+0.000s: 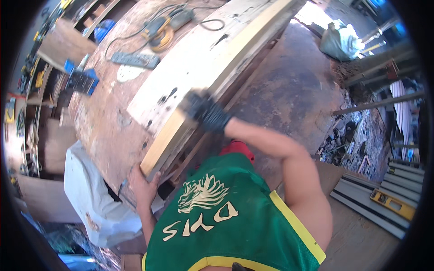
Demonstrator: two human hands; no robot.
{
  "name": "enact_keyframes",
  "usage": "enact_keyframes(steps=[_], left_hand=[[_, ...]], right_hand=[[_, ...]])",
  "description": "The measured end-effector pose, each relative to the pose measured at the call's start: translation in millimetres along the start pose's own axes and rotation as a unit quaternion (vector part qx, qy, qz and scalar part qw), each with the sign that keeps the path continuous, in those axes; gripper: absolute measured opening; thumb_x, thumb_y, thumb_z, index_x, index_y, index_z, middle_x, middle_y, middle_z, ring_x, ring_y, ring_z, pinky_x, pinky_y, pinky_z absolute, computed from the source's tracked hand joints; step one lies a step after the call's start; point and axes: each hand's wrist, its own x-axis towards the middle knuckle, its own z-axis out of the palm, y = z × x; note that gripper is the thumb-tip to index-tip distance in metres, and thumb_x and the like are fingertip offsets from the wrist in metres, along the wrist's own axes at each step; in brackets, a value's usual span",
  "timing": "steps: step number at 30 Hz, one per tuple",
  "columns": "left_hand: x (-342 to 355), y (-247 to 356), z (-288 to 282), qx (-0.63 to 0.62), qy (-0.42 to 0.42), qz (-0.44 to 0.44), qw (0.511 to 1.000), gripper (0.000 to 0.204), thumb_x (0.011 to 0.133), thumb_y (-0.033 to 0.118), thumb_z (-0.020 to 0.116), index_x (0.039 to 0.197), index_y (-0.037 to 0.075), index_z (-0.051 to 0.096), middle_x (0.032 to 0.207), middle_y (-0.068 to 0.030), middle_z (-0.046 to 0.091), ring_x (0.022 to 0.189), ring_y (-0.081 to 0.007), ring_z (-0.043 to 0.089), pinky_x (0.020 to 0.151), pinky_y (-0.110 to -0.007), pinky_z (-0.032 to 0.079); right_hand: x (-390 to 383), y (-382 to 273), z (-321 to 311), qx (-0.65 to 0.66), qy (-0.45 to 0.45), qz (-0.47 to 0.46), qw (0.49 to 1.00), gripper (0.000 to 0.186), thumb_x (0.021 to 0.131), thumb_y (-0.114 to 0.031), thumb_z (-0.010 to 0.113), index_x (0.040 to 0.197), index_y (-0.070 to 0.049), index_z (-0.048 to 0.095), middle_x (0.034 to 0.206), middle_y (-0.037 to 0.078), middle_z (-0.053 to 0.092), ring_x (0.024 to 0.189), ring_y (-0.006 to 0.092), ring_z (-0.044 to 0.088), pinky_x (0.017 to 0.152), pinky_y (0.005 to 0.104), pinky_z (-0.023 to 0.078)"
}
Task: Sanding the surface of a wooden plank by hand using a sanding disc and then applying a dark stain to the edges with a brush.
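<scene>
A long pale wooden plank (158, 144) runs diagonally along the edge of the workbench, its narrow edge facing up. My bare left hand (143, 184) grips its near end, thumb and fingers on either side. My right hand (207, 110), in a dark glove, is pressed over the plank further along, fingers bent. Motion smears it, and whatever it may hold against the wood is too blurred to name. Beside the plank lies a wide pale board (181, 67) with dark knots and stains.
On the workbench (101, 131) are a corded power sander (162, 36), a grey-blue bar-shaped tool (134, 59) and a white disc (129, 73). White cloth (95, 194) hangs at the left. To the right are a stuffed sack (339, 43), metal rails (361, 203) and a yellow spirit level (393, 204).
</scene>
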Motion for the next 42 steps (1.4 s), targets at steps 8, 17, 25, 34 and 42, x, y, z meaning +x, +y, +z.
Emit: enact_keyframes(steps=[8, 17, 25, 34, 42], left_hand=[[78.0, 106.6, -1.0, -0.077, -0.085, 0.064, 0.991, 0.084, 0.08, 0.029, 0.087, 0.145, -0.005, 0.047, 0.139, -0.0269, 0.059, 0.133, -0.0413, 0.055, 0.113, -0.046, 0.042], [143.8, 234.2, 30.2, -0.02, -0.074, 0.095, 0.992, 0.087, 0.079, 0.028, 0.088, 0.146, -0.005, 0.044, 0.14, -0.0309, 0.057, 0.134, -0.044, 0.053, 0.113, -0.046, 0.043], [162.8, 277.2, 31.0, 0.075, -0.119, 0.04, 0.989, 0.085, 0.078, 0.033, 0.089, 0.141, -0.005, 0.048, 0.134, -0.0307, 0.061, 0.125, -0.0455, 0.059, 0.107, -0.049, 0.047], [168.6, 292.2, 30.7, 0.108, -0.129, 0.008, 0.986, 0.091, 0.074, 0.039, 0.091, 0.14, -0.007, 0.048, 0.13, -0.0325, 0.063, 0.124, -0.0462, 0.06, 0.106, -0.048, 0.049], [176.9, 307.1, 27.9, 0.179, -0.174, -0.022, 0.968, 0.092, 0.072, 0.042, 0.091, 0.138, -0.007, 0.05, 0.127, -0.032, 0.065, 0.122, -0.0455, 0.062, 0.103, -0.049, 0.05]], right_hand=[[-15.6, 65.0, 34.4, -0.042, 0.174, -0.056, 0.982, 0.054, 0.094, -0.034, 0.059, 0.146, -0.023, 0.05, 0.143, 0.011, 0.05, 0.136, 0.0318, 0.048, 0.111, 0.06, 0.038], [-20.7, 255.7, -49.9, -0.129, 0.18, 0.156, 0.963, 0.024, 0.091, -0.021, 0.057, 0.111, -0.01, 0.062, 0.108, 0.012, 0.059, 0.11, 0.0308, 0.056, 0.094, 0.0477, 0.041], [-33.6, 295.7, -24.0, -0.045, 0.113, -0.024, 0.992, 0.04, 0.093, -0.034, 0.058, 0.132, -0.028, 0.062, 0.131, 0.003, 0.06, 0.127, 0.0239, 0.056, 0.103, 0.0519, 0.046], [-30.8, 329.6, -57.8, -0.02, 0.138, 0.034, 0.99, 0.027, 0.093, -0.027, 0.056, 0.117, -0.02, 0.067, 0.119, 0.003, 0.063, 0.117, 0.0236, 0.056, 0.098, 0.0485, 0.046], [-47.1, 460.0, -96.5, -0.115, 0.173, 0.025, 0.978, 0.034, 0.095, -0.025, 0.054, 0.128, -0.025, 0.063, 0.121, 0.003, 0.062, 0.119, 0.0224, 0.056, 0.1, 0.0514, 0.043]])
